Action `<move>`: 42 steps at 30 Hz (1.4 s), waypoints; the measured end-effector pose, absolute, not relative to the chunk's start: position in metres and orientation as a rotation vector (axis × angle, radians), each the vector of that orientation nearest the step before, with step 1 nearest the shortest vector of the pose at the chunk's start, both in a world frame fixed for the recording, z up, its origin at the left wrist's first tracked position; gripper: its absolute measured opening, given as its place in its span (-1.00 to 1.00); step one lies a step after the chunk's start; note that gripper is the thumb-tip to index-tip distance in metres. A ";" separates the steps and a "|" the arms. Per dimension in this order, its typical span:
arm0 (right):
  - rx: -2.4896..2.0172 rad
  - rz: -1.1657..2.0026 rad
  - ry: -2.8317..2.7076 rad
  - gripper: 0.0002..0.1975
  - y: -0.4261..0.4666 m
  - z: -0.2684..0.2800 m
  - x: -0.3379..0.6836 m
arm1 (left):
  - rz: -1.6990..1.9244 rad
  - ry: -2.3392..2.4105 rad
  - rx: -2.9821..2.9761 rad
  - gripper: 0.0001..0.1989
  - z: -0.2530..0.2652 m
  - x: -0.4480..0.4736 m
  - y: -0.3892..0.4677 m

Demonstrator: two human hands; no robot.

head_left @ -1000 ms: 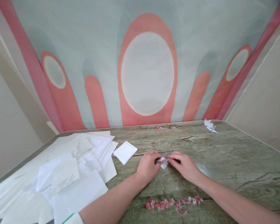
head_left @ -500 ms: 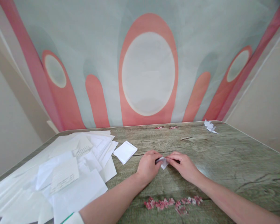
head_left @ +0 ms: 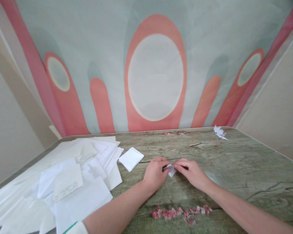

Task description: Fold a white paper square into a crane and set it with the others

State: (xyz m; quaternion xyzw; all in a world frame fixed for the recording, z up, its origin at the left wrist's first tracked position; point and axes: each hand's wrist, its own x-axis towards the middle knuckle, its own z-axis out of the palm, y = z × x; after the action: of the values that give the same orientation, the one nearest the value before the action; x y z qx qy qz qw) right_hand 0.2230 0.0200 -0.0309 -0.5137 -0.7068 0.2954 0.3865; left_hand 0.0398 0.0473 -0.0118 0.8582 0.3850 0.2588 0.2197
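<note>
Between my two hands is a small piece of folded white paper [head_left: 171,171], held a little above the wood-grain table [head_left: 234,169]. My left hand [head_left: 156,172] is closed on its left side, thumb and fingers pinching the paper. From the right, my right hand [head_left: 190,172] pinches its upper right edge with thumb and fingertips. Part of the paper is hidden behind the fingers, so its exact folded shape cannot be made out. To the left of my left hand lies a small stack of square white paper [head_left: 131,159].
A wide pile of loose white sheets [head_left: 85,198] covers the table's left side. Several folded white paper pieces [head_left: 220,132] sit at the far right edge. Pink blossom decorations [head_left: 169,213] show on the tabletop near my forearms. A patterned backdrop [head_left: 156,125] stands behind the table.
Almost nothing differs. Both hands keep their grip on the folded paper, with only a very slight shift of the paper between the fingers.
</note>
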 end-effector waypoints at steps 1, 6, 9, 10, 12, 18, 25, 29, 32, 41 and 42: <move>-1.310 0.754 -1.803 -0.76 0.020 -0.030 0.223 | 0.716 1.067 2.376 -0.80 -0.012 0.040 0.047; -1.324 0.768 -1.810 -0.77 0.020 -0.029 0.222 | 0.728 1.072 2.382 -0.81 -0.013 0.039 0.047; -1.342 0.770 -1.801 -0.79 0.020 -0.029 0.221 | 0.725 1.078 2.382 -0.80 -0.015 0.039 0.048; -1.347 0.765 -1.803 -0.80 0.020 -0.030 0.221 | 0.727 1.079 2.382 -0.79 -0.015 0.040 0.048; -1.353 0.744 -1.805 -0.81 0.020 -0.030 0.220 | 0.729 1.081 2.382 -0.78 -0.015 0.040 0.048; -1.378 0.643 -1.818 -0.83 0.019 -0.033 0.218 | 0.745 1.070 2.409 -0.80 -0.016 0.040 0.049; -1.379 0.603 -1.846 -0.83 0.021 -0.036 0.218 | 0.738 1.047 2.455 -0.79 -0.020 0.041 0.051; -1.361 0.606 -1.849 -0.81 0.022 -0.037 0.219 | 0.729 1.055 2.470 -0.79 -0.021 0.040 0.052; -1.371 0.599 -1.854 -0.78 0.022 -0.037 0.219 | 0.710 1.062 2.479 -0.79 -0.020 0.040 0.051; -1.352 0.658 -1.903 -0.79 0.020 -0.034 0.222 | 0.660 1.091 2.481 -0.79 -0.019 0.041 0.050; -1.353 0.664 -1.906 -0.78 0.020 -0.034 0.222 | 0.657 1.091 2.481 -0.79 -0.019 0.041 0.050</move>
State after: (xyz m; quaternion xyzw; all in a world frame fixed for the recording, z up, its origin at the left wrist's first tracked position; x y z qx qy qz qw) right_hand 0.2215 0.0197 -0.0335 -0.5219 -0.7353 0.2560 0.3485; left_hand 0.0407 0.0499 -0.0187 0.8758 0.3851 0.2321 0.1756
